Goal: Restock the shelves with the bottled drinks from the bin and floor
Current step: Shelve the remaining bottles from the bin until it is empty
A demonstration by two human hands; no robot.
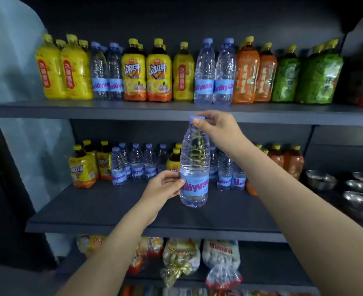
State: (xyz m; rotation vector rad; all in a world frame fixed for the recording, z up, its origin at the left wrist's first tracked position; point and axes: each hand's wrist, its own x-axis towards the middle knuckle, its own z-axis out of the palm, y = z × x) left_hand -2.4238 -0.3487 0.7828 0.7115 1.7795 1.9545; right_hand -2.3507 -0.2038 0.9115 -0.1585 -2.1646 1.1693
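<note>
Head view, held bottle (194,167), right hand (219,127) partly hiding cap (194,119)

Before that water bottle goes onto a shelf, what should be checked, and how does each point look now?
1. Right hand pinches the cap: ok.
2. Left hand grips the water bottle at its label: ok.
3. Bottle upright: ok.
4. Cap screwed tight: cannot tell.
5. Bare room on the middle shelf before the water row: ok.
6. Gap in the top shelf front row: not ok, it looks full.
</note>
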